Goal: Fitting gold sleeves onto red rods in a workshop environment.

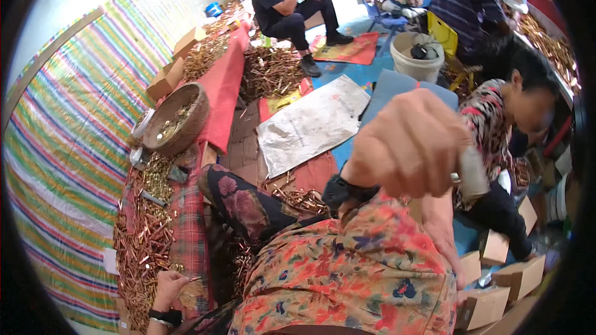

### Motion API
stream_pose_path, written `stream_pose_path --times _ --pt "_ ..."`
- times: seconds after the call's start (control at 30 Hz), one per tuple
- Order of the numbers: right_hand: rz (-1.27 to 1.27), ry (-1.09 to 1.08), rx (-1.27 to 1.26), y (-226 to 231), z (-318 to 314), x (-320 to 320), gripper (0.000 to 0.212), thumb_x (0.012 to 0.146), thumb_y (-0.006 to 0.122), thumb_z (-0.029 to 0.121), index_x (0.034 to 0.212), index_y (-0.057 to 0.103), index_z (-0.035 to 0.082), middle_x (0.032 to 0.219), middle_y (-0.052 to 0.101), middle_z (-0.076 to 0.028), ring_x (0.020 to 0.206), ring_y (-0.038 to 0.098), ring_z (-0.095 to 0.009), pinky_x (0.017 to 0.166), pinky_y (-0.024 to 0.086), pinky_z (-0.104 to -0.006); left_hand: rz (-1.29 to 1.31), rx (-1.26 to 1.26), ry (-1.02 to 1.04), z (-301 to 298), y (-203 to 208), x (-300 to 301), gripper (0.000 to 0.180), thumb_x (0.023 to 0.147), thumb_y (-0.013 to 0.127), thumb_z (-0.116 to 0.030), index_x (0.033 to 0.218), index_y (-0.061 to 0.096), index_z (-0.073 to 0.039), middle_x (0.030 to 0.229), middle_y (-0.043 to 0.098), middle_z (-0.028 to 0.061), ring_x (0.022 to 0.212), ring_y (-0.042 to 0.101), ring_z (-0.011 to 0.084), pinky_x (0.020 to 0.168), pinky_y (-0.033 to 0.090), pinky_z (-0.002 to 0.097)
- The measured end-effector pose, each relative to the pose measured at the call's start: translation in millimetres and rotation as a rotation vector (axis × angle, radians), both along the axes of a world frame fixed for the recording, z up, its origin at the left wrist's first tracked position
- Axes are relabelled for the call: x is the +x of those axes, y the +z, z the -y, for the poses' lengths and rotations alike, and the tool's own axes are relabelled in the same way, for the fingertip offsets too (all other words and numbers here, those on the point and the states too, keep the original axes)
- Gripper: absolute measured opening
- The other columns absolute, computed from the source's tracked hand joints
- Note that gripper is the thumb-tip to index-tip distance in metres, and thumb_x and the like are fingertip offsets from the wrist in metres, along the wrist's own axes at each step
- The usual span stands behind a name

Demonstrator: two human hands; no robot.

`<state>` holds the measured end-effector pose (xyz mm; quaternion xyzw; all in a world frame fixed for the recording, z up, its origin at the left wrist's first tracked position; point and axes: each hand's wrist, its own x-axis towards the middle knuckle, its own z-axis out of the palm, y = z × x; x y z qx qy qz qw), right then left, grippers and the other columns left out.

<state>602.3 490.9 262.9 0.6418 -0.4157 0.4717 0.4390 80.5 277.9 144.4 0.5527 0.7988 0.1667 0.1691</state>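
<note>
My left hand (169, 288), with a black band on the wrist, is at the lower left beside a spread of slender copper-coloured metal pieces (144, 242). Its thumb and fingers pinch a small thin metal piece (195, 278). Raised close in front of me, my right hand (406, 142) is curled into a fist, slightly blurred. A short pale grey thing (474, 172) shows at its finger side, too smeared to name. A black watch (344, 193) sits by that wrist. Below is my orange floral top (354, 267), with a dark flowered trouser knee (233, 201) at left.
A round woven basket (198, 115) holds small gold-coloured bits. A white sack (313, 125) lies ahead. One person (288, 9) sits at the back, another (496, 124) leans in at right. Open cardboard boxes (496, 294) crowd the lower right; a white bucket (416, 65) stands beyond.
</note>
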Motion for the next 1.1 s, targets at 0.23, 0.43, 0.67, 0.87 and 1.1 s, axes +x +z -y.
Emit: stream_pose_path --times 0.23,0.43,0.67,0.87,1.1 --pt "0.289 -0.082 0.023 -4 -43 -57 0.015 0.082 0.062 0.022 0.074 0.064 0.009 0.059 0.059 -0.004 0.042 0.051 -0.014 0.041 0.036 -0.0284 0.029 -0.033 0.039 -3 12 12 0.016 0.067 0.071 -0.013 0.067 0.068 0.003 0.051 0.057 0.0019 0.05 0.05 0.0066 0.049 0.039 0.0243" --pt "0.221 -0.305 -0.242 -14 -33 -15 0.008 0.09 0.055 0.016 0.087 0.062 0.013 0.054 0.058 -0.002 0.037 0.05 -0.01 0.039 0.035 -0.0229 0.026 -0.053 0.007 -5 7 9 0.017 0.068 0.071 -0.012 0.065 0.067 0.004 0.051 0.056 0.0 0.049 0.048 0.0055 0.048 0.038 0.0233" --pt "0.09 -0.245 0.226 -10 -26 32 0.039 0.094 0.05 0.017 0.13 0.047 0.034 0.07 0.064 -0.01 0.049 0.055 -0.017 0.048 0.043 -0.0293 0.042 -0.091 0.039 -8 10 15 0.017 0.069 0.071 -0.012 0.065 0.067 0.004 0.051 0.056 0.0007 0.048 0.049 0.0064 0.047 0.039 0.0236" --pt "-0.004 -0.24 0.21 -10 -7 38 0.045 0.095 0.048 0.011 0.133 0.044 0.036 0.067 0.062 -0.012 0.047 0.053 -0.017 0.047 0.041 -0.0288 -0.006 -0.105 0.083 -1 10 17 0.016 0.068 0.072 -0.011 0.065 0.067 0.004 0.051 0.057 0.0017 0.048 0.05 0.0067 0.047 0.039 0.0235" --pt "-0.102 -0.208 0.098 1 15 35 0.037 0.081 0.055 0.005 0.118 0.055 0.006 0.051 0.053 -0.008 0.036 0.042 -0.012 0.036 0.034 -0.0229 0.003 -0.075 0.04 -3 12 16 0.018 0.067 0.072 -0.013 0.065 0.067 0.004 0.05 0.056 0.0026 0.048 0.05 0.0071 0.047 0.04 0.024"
